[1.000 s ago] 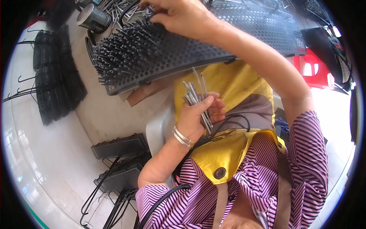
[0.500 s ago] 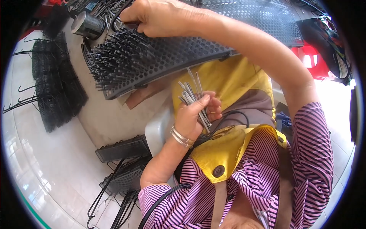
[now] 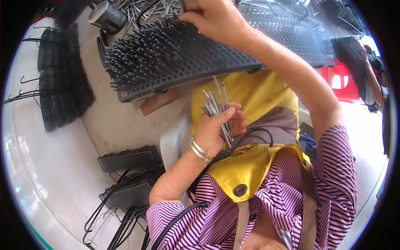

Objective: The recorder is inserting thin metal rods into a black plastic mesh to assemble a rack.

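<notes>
My left hand (image 3: 214,127) is closed around a bundle of thin grey metal rods (image 3: 216,109), held above my yellow apron (image 3: 246,89) with the ends fanning upward. Beyond it lies a dark perforated rack (image 3: 233,54). Its left part is packed with upright rods (image 3: 141,56), dark and standing close together. Over the rack's far edge, beside the standing rods, my right hand (image 3: 214,16) has its thumb and fingers pinched together. Whatever those fingers hold is too small and hidden to make out.
A metal can (image 3: 107,17) stands beyond the rack, near a heap of loose rods (image 3: 160,7). Black hooked racks (image 3: 62,79) are at the left, with more perforated racks (image 3: 131,160) lower down. A red stool (image 3: 343,81) and another person's arm (image 3: 373,75) are at the right.
My right hand has moved right along the rack's far side. My left hand still grips the rods in nearly the same place. The view has shifted slightly.
</notes>
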Action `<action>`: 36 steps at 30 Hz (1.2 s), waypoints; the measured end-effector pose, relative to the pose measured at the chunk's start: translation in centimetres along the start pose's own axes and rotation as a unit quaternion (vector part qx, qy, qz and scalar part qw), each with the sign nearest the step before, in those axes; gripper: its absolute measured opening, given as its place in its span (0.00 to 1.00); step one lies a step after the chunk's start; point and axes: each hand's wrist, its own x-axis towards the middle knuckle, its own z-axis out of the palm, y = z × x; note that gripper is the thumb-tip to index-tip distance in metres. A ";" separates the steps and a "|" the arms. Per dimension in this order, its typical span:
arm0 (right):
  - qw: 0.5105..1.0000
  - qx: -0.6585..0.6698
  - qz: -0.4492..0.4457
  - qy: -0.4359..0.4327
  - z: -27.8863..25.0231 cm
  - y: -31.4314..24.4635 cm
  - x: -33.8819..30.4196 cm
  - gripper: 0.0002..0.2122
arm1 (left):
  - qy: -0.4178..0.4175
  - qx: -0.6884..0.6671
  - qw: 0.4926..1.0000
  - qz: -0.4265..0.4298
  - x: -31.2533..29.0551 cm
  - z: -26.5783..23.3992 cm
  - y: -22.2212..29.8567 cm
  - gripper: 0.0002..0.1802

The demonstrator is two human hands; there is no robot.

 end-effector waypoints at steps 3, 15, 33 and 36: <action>1.000 0.016 0.008 -0.003 0.0 0.0 0.0 0.14 | 0.003 0.003 1.000 0.002 0.0 0.1 0.0 0.12; 0.998 0.018 0.005 -0.060 -0.9 -0.7 0.7 0.04 | -0.013 -0.020 1.000 -0.012 0.2 -0.1 -0.5 0.13; 0.950 -0.242 -0.148 -0.133 0.2 -0.9 0.8 0.03 | -0.024 -0.041 0.999 -0.012 0.1 0.5 -0.3 0.12; 0.970 -0.207 -0.107 -0.074 0.3 1.5 0.6 0.02 | -0.036 -0.036 0.999 -0.014 0.2 0.6 -0.4 0.12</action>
